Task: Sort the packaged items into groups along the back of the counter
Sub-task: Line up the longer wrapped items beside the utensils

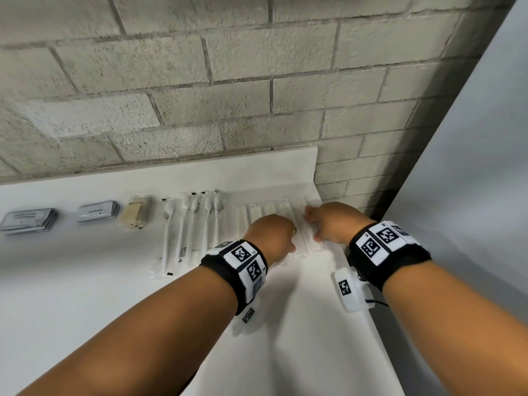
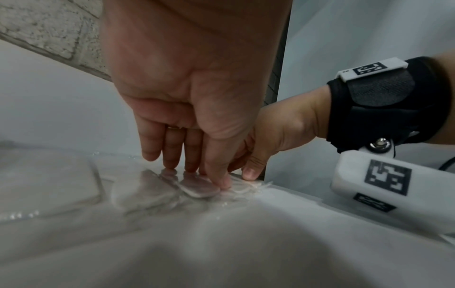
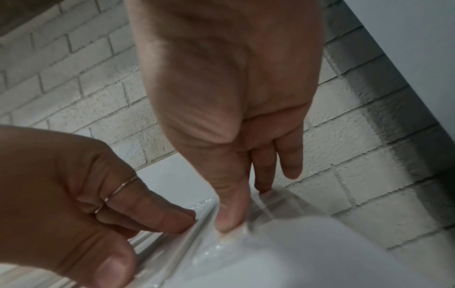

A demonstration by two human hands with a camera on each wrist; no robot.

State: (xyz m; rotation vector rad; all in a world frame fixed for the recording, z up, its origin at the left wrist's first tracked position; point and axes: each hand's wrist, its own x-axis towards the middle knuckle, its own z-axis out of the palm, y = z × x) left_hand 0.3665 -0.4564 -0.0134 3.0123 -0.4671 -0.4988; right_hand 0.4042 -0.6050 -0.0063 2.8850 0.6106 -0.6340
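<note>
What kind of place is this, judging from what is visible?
Probably a hotel or guest-amenity supply area, though that is a guess. A plain white counter against a painted block wall holds wrapped toothbrushes, small sachets and a wrapped soap bar.

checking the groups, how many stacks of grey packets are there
2: one grey stack at the far left, a second stack just right of it, beside the tan pack. Both fully visible.

A row of packets runs along the far side of the counter (image 1: 85, 281), below the brick wall (image 1: 200, 81). From left: a stack of sachets (image 1: 28, 221), a second stack of sachets (image 1: 98, 211), a wrapped soap bar (image 1: 135, 214), wrapped toothbrushes (image 1: 188, 224), then wrapped combs (image 1: 265, 210) at the right end, where the left hand (image 1: 270, 234) and right hand (image 1: 333, 222) rest.
</note>
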